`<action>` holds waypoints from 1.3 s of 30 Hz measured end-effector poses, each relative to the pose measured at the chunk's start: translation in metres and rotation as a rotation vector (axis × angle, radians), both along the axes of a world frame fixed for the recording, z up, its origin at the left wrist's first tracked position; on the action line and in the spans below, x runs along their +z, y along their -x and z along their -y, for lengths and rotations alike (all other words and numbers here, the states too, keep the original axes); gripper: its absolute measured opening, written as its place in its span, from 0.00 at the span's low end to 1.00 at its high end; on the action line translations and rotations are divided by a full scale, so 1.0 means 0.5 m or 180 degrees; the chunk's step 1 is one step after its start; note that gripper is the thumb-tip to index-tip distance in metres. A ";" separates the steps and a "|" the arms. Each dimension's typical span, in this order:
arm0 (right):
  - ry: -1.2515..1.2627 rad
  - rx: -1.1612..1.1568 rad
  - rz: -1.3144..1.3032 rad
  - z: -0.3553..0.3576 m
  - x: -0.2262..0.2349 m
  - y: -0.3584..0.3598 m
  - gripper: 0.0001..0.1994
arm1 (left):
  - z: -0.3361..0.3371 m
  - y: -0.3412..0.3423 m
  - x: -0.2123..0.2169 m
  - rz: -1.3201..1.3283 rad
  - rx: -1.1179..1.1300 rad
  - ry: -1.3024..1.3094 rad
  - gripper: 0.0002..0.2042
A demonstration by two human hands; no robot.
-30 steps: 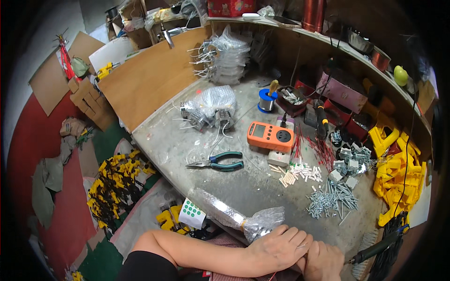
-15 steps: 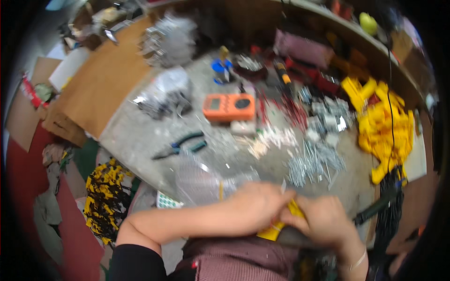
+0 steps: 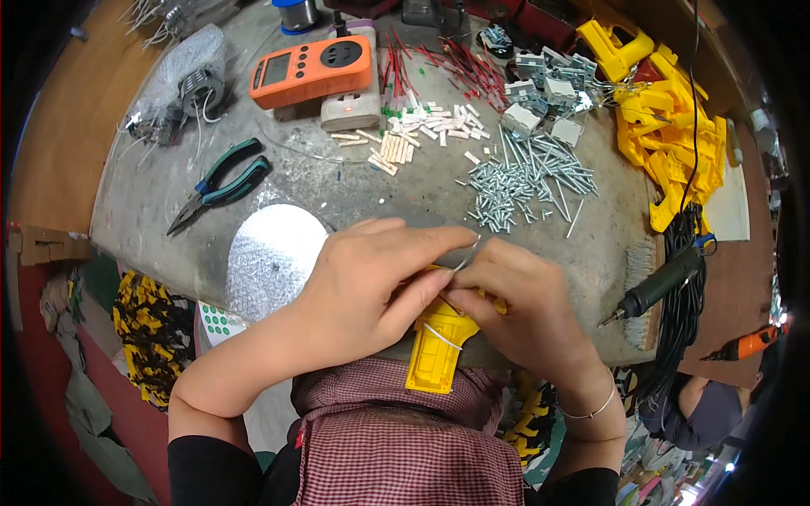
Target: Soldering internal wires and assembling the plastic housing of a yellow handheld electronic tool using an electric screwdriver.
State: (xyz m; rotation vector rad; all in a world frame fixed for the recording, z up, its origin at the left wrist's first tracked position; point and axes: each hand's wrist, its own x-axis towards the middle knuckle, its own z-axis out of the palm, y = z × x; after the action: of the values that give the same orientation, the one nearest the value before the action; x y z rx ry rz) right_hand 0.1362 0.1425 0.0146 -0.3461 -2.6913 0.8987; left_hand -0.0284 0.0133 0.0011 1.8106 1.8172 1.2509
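Yellow moulded plastic housing (image 3: pixel 436 354) sits at the near edge of the grey worktop (image 3: pixel 354 190), clamped between both hands: the left hand (image 3: pixel 371 291) and right hand (image 3: pixel 519 308) pinch a thin white wire (image 3: pixel 442 336) against it. Green-handled pliers (image 3: pixel 221 184) lie well apart.

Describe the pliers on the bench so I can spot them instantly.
Start at the orange meter at the grey bench's far edge. Come toward the person and leftward: the pliers lie flat, alone, beyond the left hand. Only they have dark green-and-blue handles.
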 end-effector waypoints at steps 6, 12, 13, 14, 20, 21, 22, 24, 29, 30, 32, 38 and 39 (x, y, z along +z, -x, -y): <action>-0.0126 -0.0185 0.0101 0.019 0.001 -0.019 0.06 | 0.025 -0.009 -0.004 0.1058 0.0113 0.0207 0.14; -0.0483 -0.0138 0.0034 0.025 -0.011 -0.015 0.06 | 0.029 -0.009 0.002 0.1226 0.0160 0.0304 0.12; -0.0607 -0.0158 0.0009 0.024 -0.011 -0.019 0.06 | 0.033 -0.009 0.001 0.1144 0.0219 0.0299 0.12; -0.0614 -0.0136 0.0008 0.025 -0.012 -0.025 0.06 | 0.036 -0.008 0.000 0.1062 0.0280 0.0294 0.12; -0.0336 -0.0090 -0.0254 0.033 -0.008 -0.017 0.06 | 0.033 -0.010 0.001 0.0989 0.0280 0.0263 0.12; -0.0330 -0.0033 -0.0174 0.036 -0.004 -0.011 0.08 | 0.035 -0.011 0.002 0.0985 0.0285 0.0267 0.12; -0.0323 0.0023 -0.0096 0.038 -0.002 -0.007 0.09 | 0.036 -0.011 0.003 0.1082 0.0313 0.0270 0.12; -0.0329 0.0096 -0.0223 0.024 -0.017 -0.013 0.10 | 0.036 -0.013 0.003 0.1176 0.0339 0.0268 0.12; -0.0110 0.0030 -0.0418 0.016 -0.027 -0.038 0.11 | 0.038 -0.015 -0.003 0.1329 0.0325 0.0184 0.12; -0.0101 0.0304 -0.0439 0.015 -0.015 -0.042 0.11 | 0.038 -0.014 -0.004 0.1330 0.0327 0.0186 0.12; -0.0089 0.0567 -0.0461 0.010 -0.002 -0.050 0.11 | 0.037 -0.015 -0.007 0.1054 0.0294 0.0094 0.12; 0.0861 0.0069 0.0168 0.017 0.030 -0.028 0.16 | 0.020 -0.043 0.035 0.0215 0.0004 -0.0549 0.16; 0.0854 0.0040 0.0151 0.008 0.027 -0.025 0.16 | 0.015 -0.047 0.037 0.0188 -0.0025 -0.0571 0.17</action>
State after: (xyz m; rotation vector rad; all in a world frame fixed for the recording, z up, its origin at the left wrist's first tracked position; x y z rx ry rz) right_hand 0.1490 0.1386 0.0282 -0.4116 -2.6191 1.2746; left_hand -0.0051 0.0057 0.0198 1.8479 1.7132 1.4907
